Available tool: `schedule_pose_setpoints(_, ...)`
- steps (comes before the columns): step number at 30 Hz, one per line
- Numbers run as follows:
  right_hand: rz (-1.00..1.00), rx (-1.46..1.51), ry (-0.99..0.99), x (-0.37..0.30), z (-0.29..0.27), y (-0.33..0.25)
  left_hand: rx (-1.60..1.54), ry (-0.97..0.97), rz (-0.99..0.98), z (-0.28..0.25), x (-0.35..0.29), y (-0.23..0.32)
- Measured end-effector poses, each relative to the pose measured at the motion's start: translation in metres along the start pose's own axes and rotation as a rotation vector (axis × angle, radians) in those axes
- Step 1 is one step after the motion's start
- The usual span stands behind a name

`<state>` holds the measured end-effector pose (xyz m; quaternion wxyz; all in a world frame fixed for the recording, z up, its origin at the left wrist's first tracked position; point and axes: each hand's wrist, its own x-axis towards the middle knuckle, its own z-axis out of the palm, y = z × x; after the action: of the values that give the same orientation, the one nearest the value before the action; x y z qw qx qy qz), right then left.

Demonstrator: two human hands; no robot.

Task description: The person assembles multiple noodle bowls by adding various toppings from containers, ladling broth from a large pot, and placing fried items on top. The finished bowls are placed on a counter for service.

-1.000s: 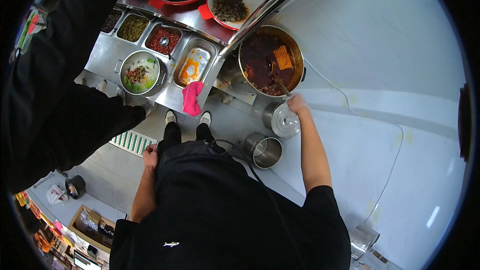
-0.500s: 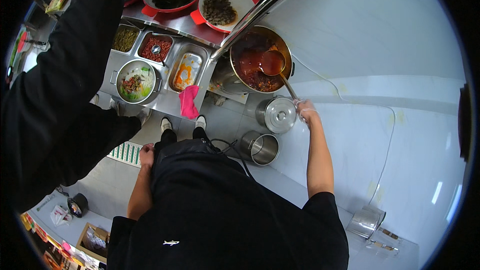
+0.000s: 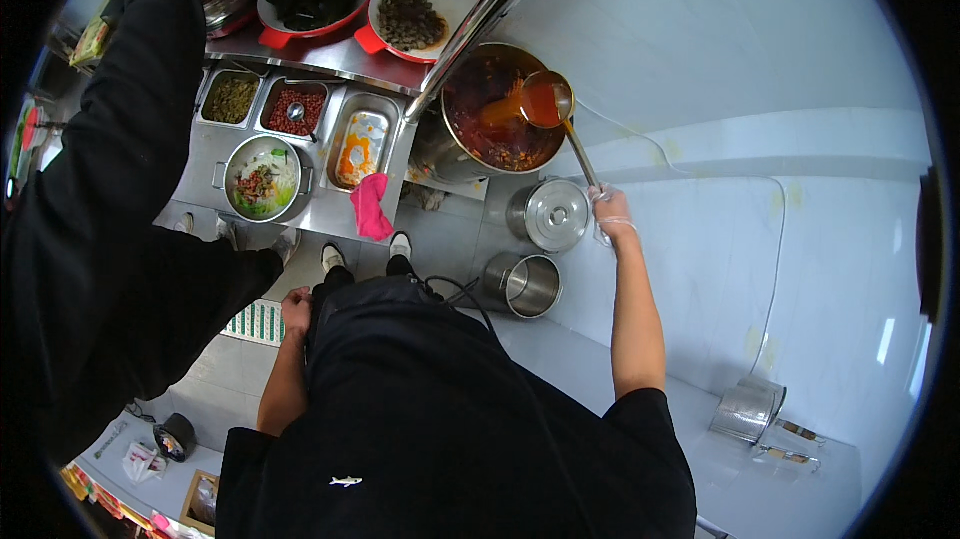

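Observation:
My right hand (image 3: 612, 211), in a clear plastic glove, is closed round the long handle of a ladle (image 3: 548, 100). The ladle's bowl is tilted above a tall steel pot (image 3: 474, 161), and red broth (image 3: 502, 112) streams from it back onto the oily red contents. Down at my side, near my waist, my left hand (image 3: 297, 309) hangs with its fingers loosely curled and nothing visible in them. To the left of the big pot, a two-handled pot (image 3: 262, 177) of noodles, greens and toppings stands on the steel counter.
A pink cloth (image 3: 371, 209) hangs over the counter's edge near an oil-stained steel tray (image 3: 361, 151). Below the big pot stand a lidded steel pot (image 3: 556, 216) and an uncovered one (image 3: 530, 286). A co-worker's black sleeve (image 3: 120, 129) reaches in at left.
The ladle has tipped further and moved slightly up in the picture, its broth now streaming out. My left hand stays at my side. The co-worker's arm has shifted left in view.

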<state>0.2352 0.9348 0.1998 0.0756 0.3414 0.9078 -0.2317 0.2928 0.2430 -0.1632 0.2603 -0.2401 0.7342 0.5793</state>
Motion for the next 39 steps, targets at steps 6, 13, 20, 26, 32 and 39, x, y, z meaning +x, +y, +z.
schedule_pose_setpoints(6, -0.063, -0.234, 0.109, -0.018, 0.004, -0.020, 0.018, 0.001, 0.021, 0.003, 0.002, 0.002)
schedule_pose_setpoints(13, -0.041, -0.441, 0.163, -0.029, 0.002, -0.039, -0.005, 0.038, 0.000, 0.018, -0.009, 0.010)
schedule_pose_setpoints(20, -0.136, -0.191, -0.040, 0.023, 0.018, 0.027, 0.016, 0.091, -0.006, 0.055, -0.036, 0.038)
schedule_pose_setpoints(26, 0.412, 0.473, -0.665, 0.012, 0.009, -0.020, 0.016, 0.187, -0.021, 0.075, -0.056, 0.018)
schedule_pose_setpoints(32, 0.264, 0.546, -0.600, 0.065, 0.055, -0.019, 0.043, 0.238, -0.056, 0.082, -0.069, 0.007)
schedule_pose_setpoints(39, 0.297, 0.401, -0.576, 0.064, 0.013, 0.000, 0.040, 0.254, 0.012, 0.086, -0.073, -0.019)
